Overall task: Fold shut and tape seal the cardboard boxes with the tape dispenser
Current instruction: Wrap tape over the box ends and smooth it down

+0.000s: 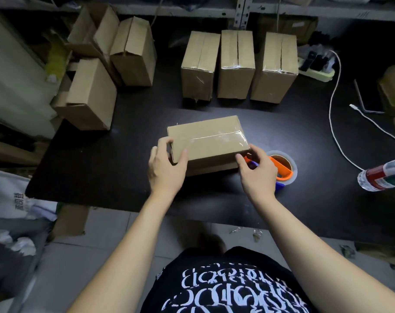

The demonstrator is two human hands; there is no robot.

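One box (205, 138) sits front and centre on the black tabletop (124, 166), clear tape across its closed top. The left hand (167, 166) grips its left end, thumb on top, fingers curled round the edge; the right hand (258, 170) pinches its near right corner. One tape dispenser (284, 168), orange-handled, lies just right of that box, partly behind the right hand. Behind the box, three taped boxes (236, 62) in a row. Far left of it, three jumbled boxes (90, 93). Metal shelving (244, 10) runs behind everything
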